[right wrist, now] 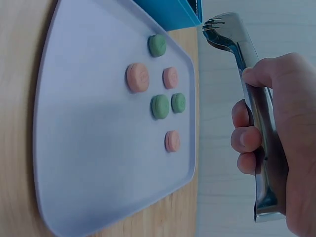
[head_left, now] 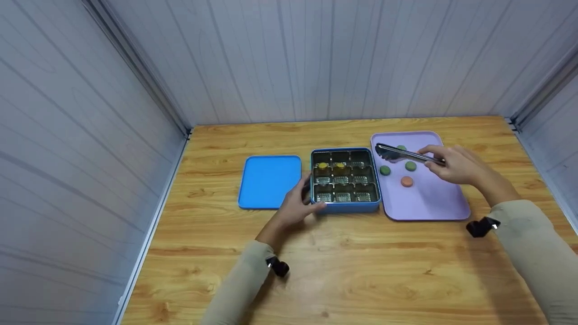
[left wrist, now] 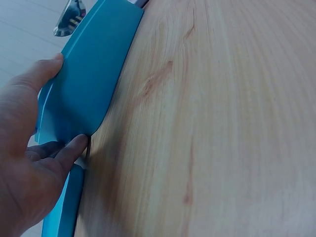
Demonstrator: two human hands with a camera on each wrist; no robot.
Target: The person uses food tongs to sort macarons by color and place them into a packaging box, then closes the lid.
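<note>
A: Any writing or brand?
B: None readable on anything, box, lid or tray.

A: Counts then.
B: One blue tin box with a dark insert, nine cells I think, three by three. Two yellow pieces sit in the back row. One blue lid lies flat, just left of the box. One lilac tray just right of the box.

A: Pieces on the tray?
B: The right wrist view shows six: three green macarons, three pink macarons. The head view shows fewer, since the hand and tongs cover some.

A: Right hand?
B: The right hand has its fingers curled around one pair of metal tongs, held above the tray's back end, tips pointing toward the box. The tips look close together and hold nothing that I can see.

A: Left hand?
B: The left hand is on the box's front left corner, thumb and fingers pressed against its blue side. Fingers look fairly straight, not wrapped round it.

A: Surface?
B: One wooden table, grey panel walls around.
</note>
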